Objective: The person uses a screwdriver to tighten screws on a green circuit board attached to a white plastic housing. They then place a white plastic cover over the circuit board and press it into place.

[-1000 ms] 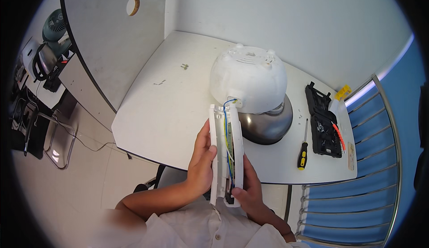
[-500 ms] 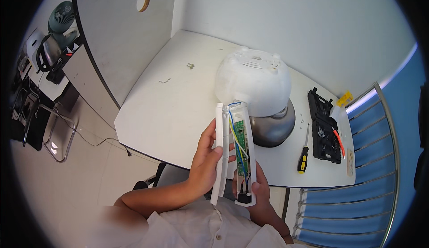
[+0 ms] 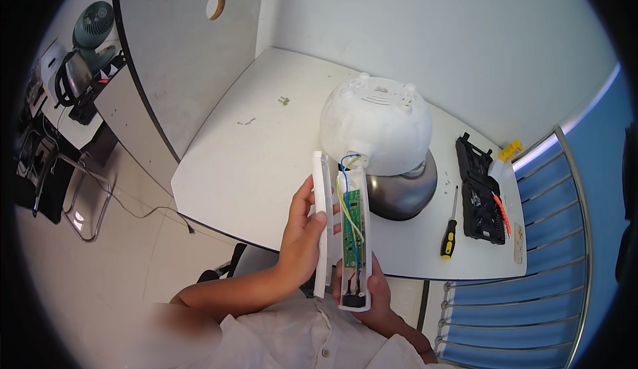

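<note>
My left hand (image 3: 299, 239) is closed around a long, slightly curved white plastic cover strip (image 3: 321, 226). My right hand (image 3: 379, 292) grips the lower end of the matching white handle housing (image 3: 366, 236). Inside that housing lie a green circuit board (image 3: 351, 236), blue and yellow-green wires and a black part (image 3: 353, 300) at the near end. Cover and housing are apart, side by side. Blue wire runs from the housing up to a rounded white appliance body (image 3: 375, 126), which rests upside down against a dark metallic bowl-shaped part (image 3: 407, 193).
On the table (image 3: 239, 163) lie small screws (image 3: 284, 100) and bits at the far left. A yellow-black screwdriver (image 3: 450, 239) and an open black tool case (image 3: 484, 209) with an orange-red tool (image 3: 502, 213) are at right. A metal railing (image 3: 581, 216) borders the right side.
The handle housing has come a little left and toward me, away from the white body, showing more wire at its top. The cover strip has shifted slightly left.
</note>
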`<state>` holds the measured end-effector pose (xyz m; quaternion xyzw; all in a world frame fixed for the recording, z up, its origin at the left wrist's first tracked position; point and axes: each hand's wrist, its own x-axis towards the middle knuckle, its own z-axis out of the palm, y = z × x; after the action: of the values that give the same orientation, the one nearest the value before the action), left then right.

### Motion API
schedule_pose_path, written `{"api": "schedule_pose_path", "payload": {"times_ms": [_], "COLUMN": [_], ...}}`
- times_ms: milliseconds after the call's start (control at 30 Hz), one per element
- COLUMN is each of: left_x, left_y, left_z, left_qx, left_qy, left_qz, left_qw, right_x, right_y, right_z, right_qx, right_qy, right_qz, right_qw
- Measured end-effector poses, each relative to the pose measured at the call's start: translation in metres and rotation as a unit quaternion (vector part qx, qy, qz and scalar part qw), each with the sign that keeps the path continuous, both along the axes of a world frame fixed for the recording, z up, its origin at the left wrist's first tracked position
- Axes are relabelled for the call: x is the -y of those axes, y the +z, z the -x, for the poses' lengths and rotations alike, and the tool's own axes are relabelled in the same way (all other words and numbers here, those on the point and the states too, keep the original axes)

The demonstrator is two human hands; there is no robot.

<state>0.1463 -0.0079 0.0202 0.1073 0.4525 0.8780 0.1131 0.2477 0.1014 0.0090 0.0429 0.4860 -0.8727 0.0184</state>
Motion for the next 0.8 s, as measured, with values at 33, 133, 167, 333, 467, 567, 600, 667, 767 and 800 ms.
{"api": "schedule_pose_path", "payload": {"times_ms": [33,133,167,333,467,567,600,667,767,800], "left_x": [0.0,-0.002,-0.003,-0.013,-0.019,-0.019,-0.019,-0.018,-0.017,-0.016], "left_y": [0.001,0.007,0.009,0.015,0.015,0.006,0.006,0.008,0.003,0.001], "left_z": [0.002,0.012,0.016,0.026,0.025,0.028,0.028,0.03,0.031,0.031], "left_qx": [0.003,0.012,0.015,0.029,0.015,-0.026,-0.041,-0.073,-0.062,-0.061], "left_qy": [0.006,-0.002,-0.006,-0.021,-0.035,-0.047,-0.048,-0.049,-0.039,-0.031], "left_qz": [-0.009,-0.027,-0.033,-0.058,-0.042,0.035,0.047,0.069,0.039,0.035], "left_qw": [1.0,1.0,0.999,0.998,0.998,0.998,0.997,0.994,0.997,0.997], "right_x": [0.0,-0.002,-0.002,-0.007,-0.014,-0.019,-0.021,-0.021,-0.018,-0.017], "right_y": [0.0,0.0,0.0,-0.004,-0.01,-0.016,-0.017,-0.017,-0.011,-0.01], "right_z": [-0.003,-0.009,-0.01,-0.018,-0.029,-0.035,-0.037,-0.037,-0.032,-0.03], "right_qx": [0.006,0.015,0.013,-0.012,0.017,0.012,0.006,-0.005,-0.006,-0.002], "right_qy": [-0.003,0.0,-0.005,-0.031,-0.053,-0.039,-0.026,-0.011,-0.005,-0.005], "right_qz": [-0.008,-0.009,-0.016,-0.041,-0.036,-0.049,-0.066,-0.091,-0.096,-0.085], "right_qw": [1.0,1.0,1.0,0.999,0.998,0.998,0.997,0.996,0.995,0.996]}}
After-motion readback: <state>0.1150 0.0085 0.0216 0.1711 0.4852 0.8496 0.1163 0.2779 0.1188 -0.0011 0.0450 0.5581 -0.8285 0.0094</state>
